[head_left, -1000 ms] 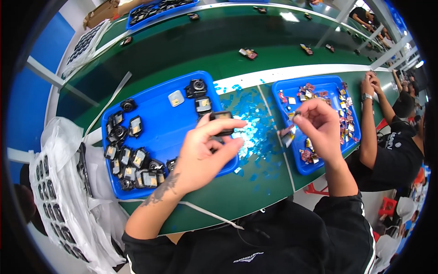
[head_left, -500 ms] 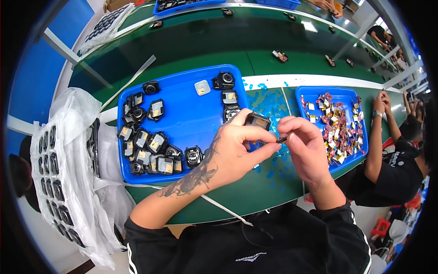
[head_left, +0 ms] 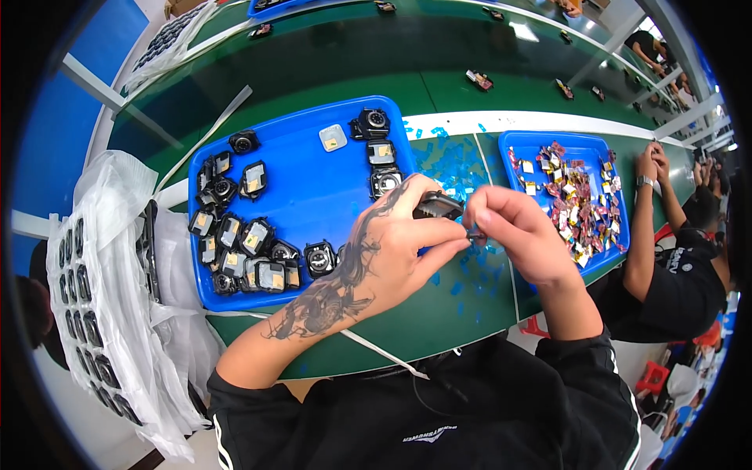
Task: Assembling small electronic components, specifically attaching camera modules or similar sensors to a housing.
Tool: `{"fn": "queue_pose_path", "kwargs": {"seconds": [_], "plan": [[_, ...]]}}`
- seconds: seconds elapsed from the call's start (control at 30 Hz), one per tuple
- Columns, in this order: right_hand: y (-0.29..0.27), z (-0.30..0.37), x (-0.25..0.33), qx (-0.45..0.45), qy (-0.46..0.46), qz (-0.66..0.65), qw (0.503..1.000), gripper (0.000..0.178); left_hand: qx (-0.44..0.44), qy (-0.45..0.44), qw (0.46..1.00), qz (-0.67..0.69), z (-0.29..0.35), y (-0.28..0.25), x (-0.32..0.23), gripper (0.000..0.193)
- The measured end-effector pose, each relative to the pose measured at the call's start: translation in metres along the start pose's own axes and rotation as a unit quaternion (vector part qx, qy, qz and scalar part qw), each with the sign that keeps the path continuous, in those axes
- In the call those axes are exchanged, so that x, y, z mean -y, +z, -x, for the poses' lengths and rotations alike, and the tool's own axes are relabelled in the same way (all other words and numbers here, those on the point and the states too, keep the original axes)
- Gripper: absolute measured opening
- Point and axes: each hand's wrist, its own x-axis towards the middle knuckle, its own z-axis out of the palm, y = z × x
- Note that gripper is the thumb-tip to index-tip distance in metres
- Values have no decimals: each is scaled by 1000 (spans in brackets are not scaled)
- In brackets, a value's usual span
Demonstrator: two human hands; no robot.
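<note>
My left hand [head_left: 407, 235] is closed on a black smartwatch case [head_left: 439, 206], holding it tilted above the table near the blue tray's right edge. Thumb and a finger of that hand meet at a small dark part [head_left: 475, 236] under the case. My right hand [head_left: 525, 243] pinches at this same part, its fingertips right against the left ones. What the part is cannot be made out. To the left, a blue tray [head_left: 294, 104] holds several black watch cases [head_left: 256, 235], some square with pale insides, some showing a round sensor back.
At right, another blue tray [head_left: 509, 141] is heaped with small red, yellow and white electronic parts [head_left: 576, 200]. Blue film scraps [head_left: 450, 164] litter the green table [head_left: 376, 352]. Wrapped trays of watch cases [head_left: 86, 290] stand at left. A co-worker [head_left: 677, 274] sits at right.
The watch case has tilted further in my left hand, showing less of its inner face. Both hands stay together at the small part. The whole view has shifted slightly.
</note>
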Motion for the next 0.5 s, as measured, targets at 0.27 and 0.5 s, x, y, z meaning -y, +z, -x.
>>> {"fn": "queue_pose_path", "kwargs": {"seconds": [0.27, 0.5], "plan": [[16, 5, -9, -171, -140, 363, 905, 28, -37, -144, 982, 114, 4, 4, 1, 12], [30, -2, -11, -225, -245, 209, 920, 12, 11, -183, 957, 224, 7, 7, 0, 24]]}}
